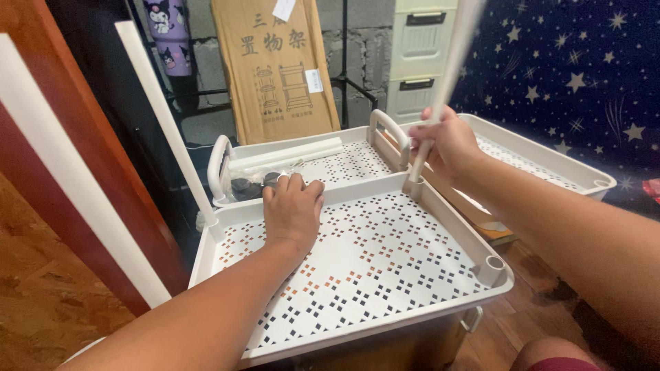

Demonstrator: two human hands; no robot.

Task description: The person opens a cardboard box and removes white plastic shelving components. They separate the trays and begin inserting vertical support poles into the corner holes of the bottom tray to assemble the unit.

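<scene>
The left hand (293, 207) lies flat on the far rim of the near shelf tray (364, 275), palm down. Its fingers are curled over the rim and press on it. It holds nothing else.

The right hand (448, 143) is closed tight around a thin white pole (440, 96). The pole stands almost straight up, leaning a little to the right, and looks blurry near the top. Its bottom end sits in the round corner hole (414, 184) at the far right corner of the near shelf tray.

The near shelf tray is cream-white and has a floor full of small diamond-shaped holes. Another white pole (167, 124) stands in its far left corner and leans to the left. The near right corner has an open round socket (494, 263) with nothing in it.

Just behind this tray is a second tray (344, 161) with curved handles. White tubes (285, 155) and some small black parts (247, 187) lie in it. A third tray (543, 161) sits to the right, under the right arm.

Farther back, a brown cardboard box (278, 69) leans against the wall. Beside it stands a plastic drawer unit (421, 48), and a dark blue cloth with stars (570, 75) hangs on the right.
</scene>
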